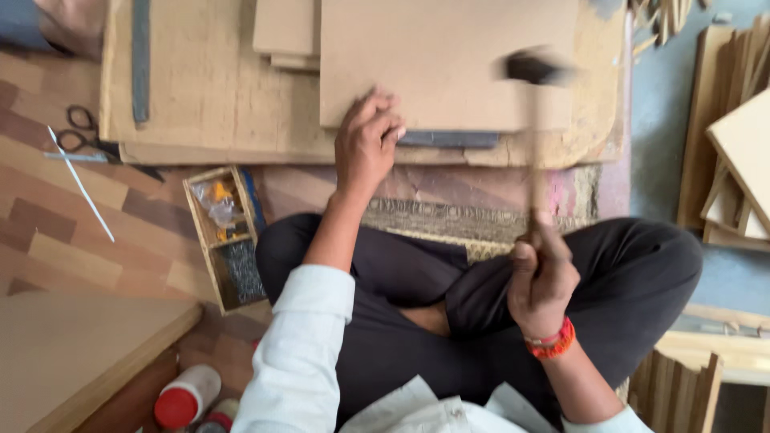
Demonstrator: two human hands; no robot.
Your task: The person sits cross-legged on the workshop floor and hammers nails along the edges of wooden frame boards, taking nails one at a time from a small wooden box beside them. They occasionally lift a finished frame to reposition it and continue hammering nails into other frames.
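Head view: a flat brown board [445, 60] is seen lying on a larger worn work slab [208, 96], and it serves here as the landmark. The left hand [366, 144] is pressed on the board's near left corner, fingers bent and closed down against its edge, with a dark metal strip [449, 139] showing just beyond the fingertips under the board's near edge. The right hand [541, 281] is clenched around the wooden handle of a hammer [536, 120], well apart from the board on the near side, above the crossed legs in dark trousers [642, 273]. The hammer's dark head is blurred and is seen over the board's right part; whether it touches the surface cannot be told. An orange bracelet [552, 341] is worn on the right wrist. To the left of the board, a small wooden box [224, 236] of small parts is set on the floor, and black scissors [84, 136] are laid further left. Thin wooden slats [726, 160] are stacked to the board's right. A white bottle with a red cap [186, 397] is placed far nearer than the board, at lower left.
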